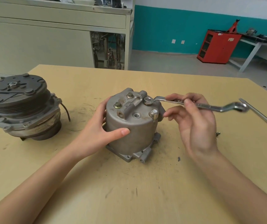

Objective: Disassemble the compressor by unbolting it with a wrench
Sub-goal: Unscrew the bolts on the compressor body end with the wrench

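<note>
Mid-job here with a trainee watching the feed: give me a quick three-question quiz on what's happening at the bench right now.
1. True or false: the wrench has its ring end seated on a bolt on top of the compressor housing.
2. What is the left hand doing? A) gripping the housing's side B) turning the wrench C) nothing, it hangs free.
3. Fill in: the right hand pinches the wrench by its ____.

Key: 1 true; 2 A; 3 shaft.
</note>
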{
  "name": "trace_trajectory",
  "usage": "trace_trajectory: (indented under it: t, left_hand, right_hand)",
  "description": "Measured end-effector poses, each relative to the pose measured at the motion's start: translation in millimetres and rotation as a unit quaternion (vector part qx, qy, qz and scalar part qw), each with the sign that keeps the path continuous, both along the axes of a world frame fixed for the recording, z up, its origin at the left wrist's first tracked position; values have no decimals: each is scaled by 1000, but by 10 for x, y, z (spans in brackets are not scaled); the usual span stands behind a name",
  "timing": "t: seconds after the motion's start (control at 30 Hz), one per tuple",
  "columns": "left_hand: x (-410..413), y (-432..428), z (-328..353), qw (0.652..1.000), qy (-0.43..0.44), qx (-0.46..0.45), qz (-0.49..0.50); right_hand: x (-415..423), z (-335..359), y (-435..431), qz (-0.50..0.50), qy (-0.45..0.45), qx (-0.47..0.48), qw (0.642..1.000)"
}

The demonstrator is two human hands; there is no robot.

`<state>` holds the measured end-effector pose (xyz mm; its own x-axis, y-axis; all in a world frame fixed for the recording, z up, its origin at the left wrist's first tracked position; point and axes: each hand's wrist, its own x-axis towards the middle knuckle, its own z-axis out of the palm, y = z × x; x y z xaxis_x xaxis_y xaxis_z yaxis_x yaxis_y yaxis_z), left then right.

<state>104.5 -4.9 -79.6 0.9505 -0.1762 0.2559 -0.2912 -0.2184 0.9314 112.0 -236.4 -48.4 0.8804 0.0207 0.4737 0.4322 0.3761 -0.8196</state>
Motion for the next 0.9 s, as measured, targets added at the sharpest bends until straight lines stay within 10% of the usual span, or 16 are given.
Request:
trace_trajectory:
  t: [0.3, 0.53, 0.73, 0.9]
  left_hand:
    - [-15, -2, 40, 1000, 14, 7, 2]
    - [-9, 0, 36, 1000, 15, 17, 4]
    - [-11, -4, 29, 1000, 7, 12, 4]
    - [-13, -12, 35, 1000, 2, 13, 3]
  right_hand:
    - [1049, 478, 196, 189, 298, -49, 935]
    - [915, 743, 311, 166, 256, 94, 948]
    - [211, 648, 115, -96, 20, -53, 994]
    - [-141, 441, 176, -103, -41, -52, 992]
